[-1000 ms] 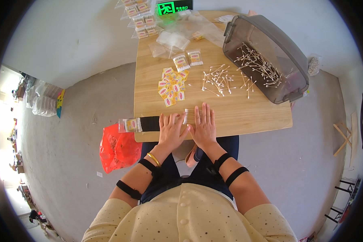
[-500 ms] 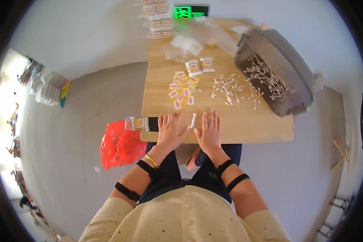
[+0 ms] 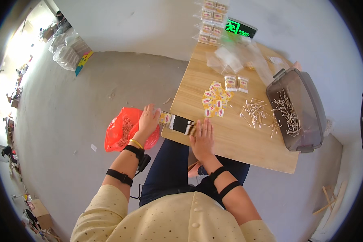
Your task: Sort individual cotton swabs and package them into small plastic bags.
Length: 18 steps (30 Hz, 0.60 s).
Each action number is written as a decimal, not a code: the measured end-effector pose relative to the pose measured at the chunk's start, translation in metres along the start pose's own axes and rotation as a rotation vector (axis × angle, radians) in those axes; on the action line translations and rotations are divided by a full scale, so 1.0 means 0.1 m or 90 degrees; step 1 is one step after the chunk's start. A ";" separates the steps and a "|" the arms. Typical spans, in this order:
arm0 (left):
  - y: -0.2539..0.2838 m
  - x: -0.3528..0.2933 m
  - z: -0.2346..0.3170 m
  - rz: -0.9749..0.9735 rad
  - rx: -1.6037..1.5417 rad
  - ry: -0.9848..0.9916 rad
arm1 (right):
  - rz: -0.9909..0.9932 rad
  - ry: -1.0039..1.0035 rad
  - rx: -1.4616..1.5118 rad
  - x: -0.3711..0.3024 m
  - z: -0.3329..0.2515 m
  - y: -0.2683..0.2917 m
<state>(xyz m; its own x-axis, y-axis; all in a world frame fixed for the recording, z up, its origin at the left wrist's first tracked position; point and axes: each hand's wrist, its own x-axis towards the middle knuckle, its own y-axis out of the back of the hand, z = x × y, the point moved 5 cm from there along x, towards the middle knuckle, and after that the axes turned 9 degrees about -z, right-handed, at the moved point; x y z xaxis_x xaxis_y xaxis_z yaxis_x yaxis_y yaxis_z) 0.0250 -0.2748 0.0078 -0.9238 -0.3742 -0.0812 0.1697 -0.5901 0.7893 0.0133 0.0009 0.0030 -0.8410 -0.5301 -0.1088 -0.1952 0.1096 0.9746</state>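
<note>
My left hand (image 3: 149,120) is at the outer end of a small clear packet of cotton swabs (image 3: 165,119) with a yellow-and-white card. It grips that end, just beyond the table's left edge. A black strip (image 3: 180,124) leads from the packet's mouth to a neat row of cotton swabs (image 3: 191,128). My right hand (image 3: 203,139) lies flat over the right end of this row, fingers stretched out. Farther in is a heap of yellow-and-white cards (image 3: 216,100). To its right are loose cotton swabs (image 3: 254,111).
A grey translucent bin (image 3: 310,117) with more swabs lies tipped at the table's right. Two filled packets (image 3: 236,84), clear bags (image 3: 230,58) and stacked packets (image 3: 210,24) are toward the back. A red plastic bag (image 3: 113,135) hangs or stands left of the wooden table (image 3: 246,149).
The view has turned, so the table sits farther right and tilted. My left hand has moved left from the black strip to the packet's outer end. My right hand stays on the swab row.
</note>
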 end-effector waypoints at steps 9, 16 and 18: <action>-0.31 0.18 -0.10 -0.068 -0.110 0.059 | 0.034 0.034 0.064 0.25 -0.42 -0.04; -0.72 0.21 -0.45 -0.163 -0.432 0.134 | 0.032 0.015 0.074 0.27 -0.45 -0.02; -0.76 0.20 -0.46 -0.184 -0.470 0.173 | 0.025 0.005 0.074 0.28 -0.46 -0.02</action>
<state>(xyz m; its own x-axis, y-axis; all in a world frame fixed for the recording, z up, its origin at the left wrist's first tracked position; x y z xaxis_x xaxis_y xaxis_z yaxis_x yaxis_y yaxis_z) 0.0095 -0.2706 -0.0815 -0.8663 -0.2403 -0.4378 0.2080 -0.9706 0.1211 0.0137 -0.0529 0.0072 -0.8449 -0.5305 -0.0687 -0.2193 0.2264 0.9490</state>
